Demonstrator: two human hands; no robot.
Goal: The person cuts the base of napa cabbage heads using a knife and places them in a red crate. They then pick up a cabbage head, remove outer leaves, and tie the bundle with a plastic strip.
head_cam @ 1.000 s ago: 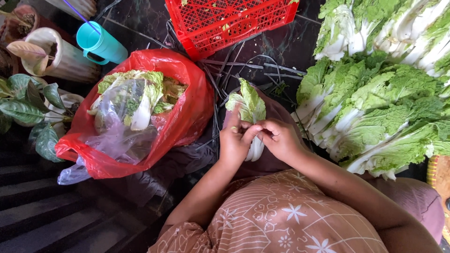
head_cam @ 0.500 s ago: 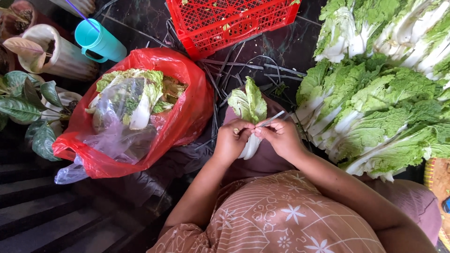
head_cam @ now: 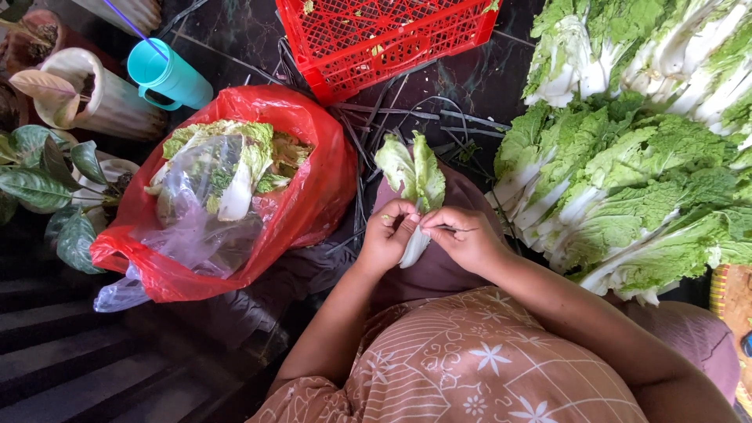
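Both hands grip one cabbage leaf [head_cam: 413, 176] over the lap: left hand [head_cam: 389, 235] pinched on its white stalk, right hand [head_cam: 462, 235] closed beside it, apparently around a thin blade. Since a moment ago the hands have drawn closer together. Red bag [head_cam: 313, 196] of scraps sits left, cabbage pile [head_cam: 627, 180] right.

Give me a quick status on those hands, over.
Left hand and right hand both pinching one cabbage leaf over lap. Red bag of scraps left. Nothing in the way.
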